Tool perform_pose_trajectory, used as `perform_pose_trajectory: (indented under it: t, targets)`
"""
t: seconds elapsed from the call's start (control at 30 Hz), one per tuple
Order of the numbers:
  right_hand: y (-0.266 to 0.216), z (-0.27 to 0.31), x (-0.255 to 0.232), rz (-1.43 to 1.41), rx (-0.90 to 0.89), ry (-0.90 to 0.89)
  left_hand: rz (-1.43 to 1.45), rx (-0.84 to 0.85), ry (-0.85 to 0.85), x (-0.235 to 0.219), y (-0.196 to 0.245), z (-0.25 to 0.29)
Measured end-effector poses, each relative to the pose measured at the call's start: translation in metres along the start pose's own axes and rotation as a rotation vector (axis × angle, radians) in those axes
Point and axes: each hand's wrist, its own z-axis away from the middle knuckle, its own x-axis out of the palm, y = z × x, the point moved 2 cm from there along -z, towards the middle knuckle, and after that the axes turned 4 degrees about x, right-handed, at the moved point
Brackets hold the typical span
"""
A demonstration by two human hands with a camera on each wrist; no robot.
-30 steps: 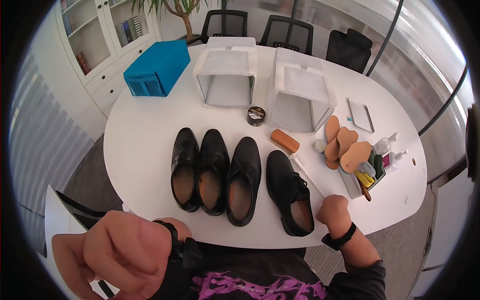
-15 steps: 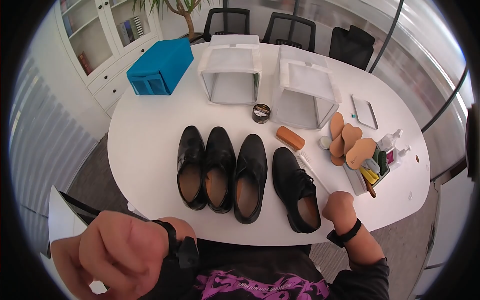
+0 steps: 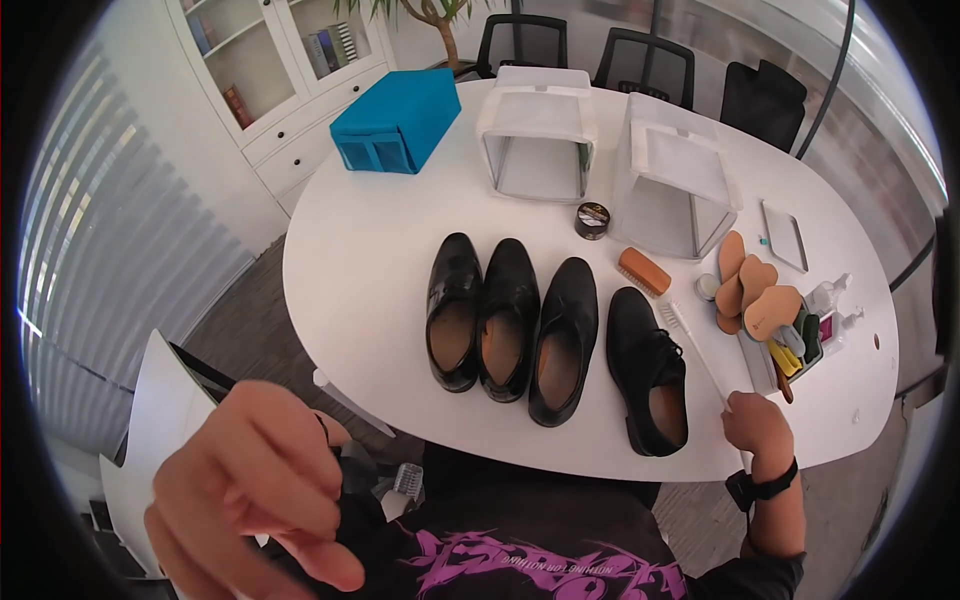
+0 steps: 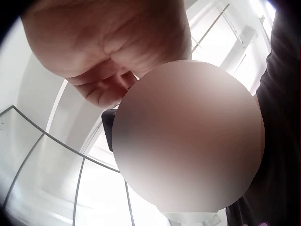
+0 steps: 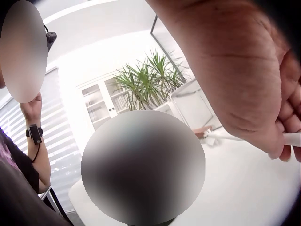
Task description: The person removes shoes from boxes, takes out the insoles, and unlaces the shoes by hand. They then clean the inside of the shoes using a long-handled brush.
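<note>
My right hand (image 3: 760,430) grips the handle of a white long-handled brush (image 3: 706,366) at the table's front right. The brush's bristled head points away from me, towards a wooden shoe brush (image 3: 644,271). Left of that hand lies a black lace-up shoe (image 3: 640,350). Several more black leather shoes stand in a row farther left, among them a plain one (image 3: 565,330) and a glossy one (image 3: 453,310). My left hand (image 3: 250,490) is raised close before the head camera, fingers loosely bent, with nothing seen in it. In the left wrist view its palm (image 4: 113,37) shows large.
At the back stand a blue fabric box (image 3: 400,115) and two clear-fronted boxes (image 3: 535,90) (image 3: 670,140). A round polish tin (image 3: 592,220) sits before them. To the right are insoles (image 3: 773,312), a caddy (image 3: 757,362) of tools, pump bottles (image 3: 838,305) and a shallow tray (image 3: 784,235).
The head view has swung left, so the table appears farther right. My left hand's fingers have loosened and spread apart. The right hand keeps hold of the white brush.
</note>
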Motion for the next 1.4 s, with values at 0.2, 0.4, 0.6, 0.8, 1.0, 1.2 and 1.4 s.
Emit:
perform_pose_trajectory:
  t: [0.2, 0.4, 0.6, 0.8, 1.0, 1.2, 1.4]
  targets:
    - [-0.003, 0.051, -0.067, -0.182, -0.043, 0.422, -0.766, -0.926, -0.573, -0.046, -0.041, 0.012]
    - [-0.046, 0.102, -0.127, -0.551, -0.151, 0.349, -0.926, -1.011, -0.899, -0.142, -0.098, 0.169]
    - [-0.116, 0.122, -0.121, -0.992, -0.424, -0.228, -1.070, -1.066, -0.851, -0.151, -0.123, 0.197]
    - [-0.170, 0.120, -0.110, -1.011, -0.556, -0.571, -1.215, -0.982, -0.907, -0.137, -0.110, 0.187]
    - [-0.189, 0.101, -0.113, -1.240, -0.694, -0.894, -1.209, -1.086, -0.786, -0.123, -0.087, 0.180]
    - [-0.211, 0.097, -0.143, -1.297, -0.583, -1.063, -1.208, -1.190, -0.509, -0.111, -0.089, 0.173]
    - [-0.225, 0.083, -0.141, -1.280, -0.586, -0.995, -1.311, -1.144, -0.473, -0.125, -0.105, 0.179]
